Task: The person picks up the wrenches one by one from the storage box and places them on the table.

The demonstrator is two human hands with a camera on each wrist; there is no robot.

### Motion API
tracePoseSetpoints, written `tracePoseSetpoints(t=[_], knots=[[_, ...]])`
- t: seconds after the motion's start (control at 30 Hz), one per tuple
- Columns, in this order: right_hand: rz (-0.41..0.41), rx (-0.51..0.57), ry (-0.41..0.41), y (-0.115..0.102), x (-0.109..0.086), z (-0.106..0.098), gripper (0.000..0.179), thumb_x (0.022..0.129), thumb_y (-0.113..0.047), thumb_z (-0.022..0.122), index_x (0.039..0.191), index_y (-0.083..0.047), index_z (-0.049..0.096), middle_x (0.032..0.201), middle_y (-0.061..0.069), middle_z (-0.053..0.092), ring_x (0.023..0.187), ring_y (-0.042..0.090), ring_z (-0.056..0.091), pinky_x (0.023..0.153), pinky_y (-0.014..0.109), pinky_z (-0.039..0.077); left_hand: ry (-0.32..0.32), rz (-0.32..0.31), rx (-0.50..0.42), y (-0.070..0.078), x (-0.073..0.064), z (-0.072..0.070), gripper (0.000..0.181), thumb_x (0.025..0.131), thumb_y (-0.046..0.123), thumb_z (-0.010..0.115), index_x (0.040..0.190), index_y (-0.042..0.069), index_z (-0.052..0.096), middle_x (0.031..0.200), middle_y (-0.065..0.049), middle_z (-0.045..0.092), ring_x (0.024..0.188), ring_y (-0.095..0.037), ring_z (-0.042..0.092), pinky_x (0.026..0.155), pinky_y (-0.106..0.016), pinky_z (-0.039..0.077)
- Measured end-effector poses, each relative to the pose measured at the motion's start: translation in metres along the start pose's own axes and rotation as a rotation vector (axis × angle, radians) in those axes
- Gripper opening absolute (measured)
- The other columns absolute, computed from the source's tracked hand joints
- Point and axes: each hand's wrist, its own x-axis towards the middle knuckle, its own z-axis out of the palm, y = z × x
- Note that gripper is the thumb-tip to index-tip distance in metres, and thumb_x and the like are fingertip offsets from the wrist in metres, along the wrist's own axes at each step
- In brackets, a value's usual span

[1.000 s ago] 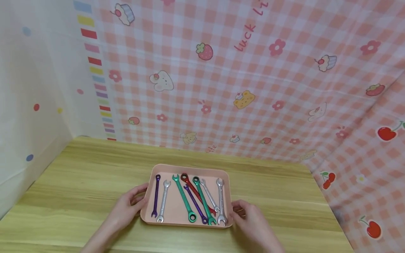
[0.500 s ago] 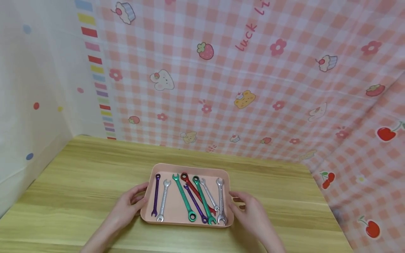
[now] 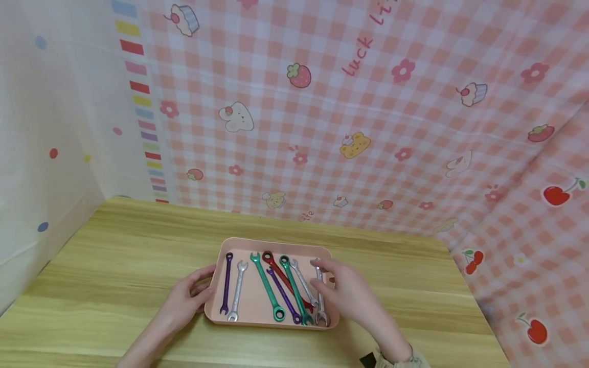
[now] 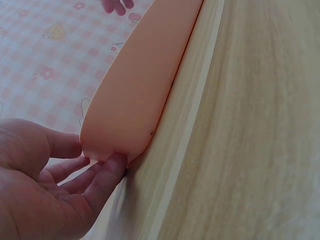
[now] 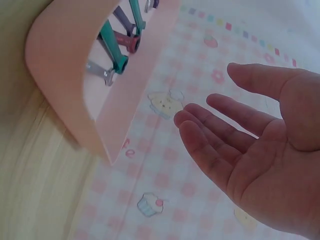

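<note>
A pink rectangular tray (image 3: pixel 253 322) rests on the wooden table, with several wrenches in it. My left hand (image 3: pixel 186 299) holds the tray's left end, fingers bent against the outer wall, as the left wrist view shows around the tray corner (image 4: pixel 110 135). Over the right rim hovers my right hand (image 3: pixel 347 291), thumb and fingers spread apart with nothing between them. Below it lies a silver wrench (image 3: pixel 320 304), partly hidden by the fingers. Beside that are a small silver wrench (image 3: pixel 303 281), a green ratchet wrench (image 3: pixel 295 289) and a red ratchet wrench (image 3: pixel 280 273).
Further left in the tray lie a purple wrench (image 3: pixel 284 294), another green wrench (image 3: pixel 267 286), a silver wrench (image 3: pixel 238 291) and a dark purple wrench (image 3: pixel 227 283). The wooden table (image 3: pixel 138 255) meets a checked cloth backdrop (image 3: pixel 285 128) behind and on the right.
My right hand has left the tray's right side, risen, and moved inward over the rim above the silver wrench. The left hand and the tray stay in place.
</note>
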Motion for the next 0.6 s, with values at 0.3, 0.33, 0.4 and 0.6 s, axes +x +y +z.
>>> tracePoseSetpoints(t=[0.3, 0.33, 0.4, 0.6], knots=[[-0.110, -0.086, -0.089, -0.013, 0.021, 0.006, 0.036, 0.099, -0.022, 0.073, 0.133, -0.010, 0.071, 0.138, 0.012, 0.070, 0.120, 0.033, 0.070, 0.094, 0.052, 0.063, 0.006, 0.003, 0.002, 0.000, -0.001, 0.000, 0.056, 0.105, -0.002, 0.051, 0.159, -0.003, 0.037, 0.155, -0.038, 0.047, 0.136, -0.048, 0.060, 0.092, -0.036, 0.066], [-0.117, -0.088, -0.099, -0.013, 0.024, 0.007, 0.035, 0.100, -0.022, 0.072, 0.133, -0.010, 0.071, 0.139, 0.012, 0.070, 0.122, 0.032, 0.070, 0.096, 0.052, 0.062, 0.007, 0.004, 0.001, 0.000, -0.001, 0.000, 0.056, 0.105, -0.002, 0.051, 0.159, -0.002, 0.037, 0.155, -0.038, 0.047, 0.136, -0.048, 0.060, 0.092, -0.036, 0.067], [-0.129, -0.095, -0.116, -0.014, 0.029, 0.009, 0.035, 0.101, -0.023, 0.071, 0.133, -0.010, 0.071, 0.140, 0.013, 0.069, 0.125, 0.033, 0.068, 0.100, 0.054, 0.061, 0.008, 0.004, -0.003, 0.000, -0.001, 0.000, 0.056, 0.105, -0.003, 0.051, 0.159, -0.002, 0.037, 0.156, -0.037, 0.046, 0.136, -0.048, 0.060, 0.092, -0.036, 0.067], [-0.176, -0.111, -0.165, -0.014, 0.042, 0.016, 0.037, 0.102, -0.022, 0.069, 0.136, -0.008, 0.069, 0.139, 0.012, 0.071, 0.132, 0.033, 0.066, 0.109, 0.055, 0.057, 0.011, 0.007, 0.002, -0.001, -0.001, -0.001, 0.056, 0.105, -0.003, 0.052, 0.159, -0.002, 0.038, 0.157, -0.037, 0.045, 0.136, -0.047, 0.059, 0.092, -0.035, 0.066]])
